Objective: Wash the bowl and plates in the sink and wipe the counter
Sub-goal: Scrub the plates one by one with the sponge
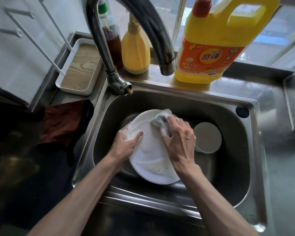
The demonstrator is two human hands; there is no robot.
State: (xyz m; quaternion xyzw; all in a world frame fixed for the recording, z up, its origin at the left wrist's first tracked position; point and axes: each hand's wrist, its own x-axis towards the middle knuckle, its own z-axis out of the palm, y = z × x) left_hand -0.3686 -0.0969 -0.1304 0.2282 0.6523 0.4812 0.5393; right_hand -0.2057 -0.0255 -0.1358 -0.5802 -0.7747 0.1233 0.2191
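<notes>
Head view: left hand grips the round white sudsy plate; right hand clutches a foamy sponge (best scrubbed in firm circles).

A yellow detergent jug, squeeze bottle and sauce bottle stand near the faucet.

A yellow detergent jug stands on the ledge behind the sink and carries the only readable writing. Its orange label shows a yellow oval with two large red Chinese characters, 奇强. The small Latin word "KEON" is printed just above them. Near the label's lower edge, a line of small print includes the figure "1.02". The remaining small characters and round badges on the label are too blurred to read.
</notes>
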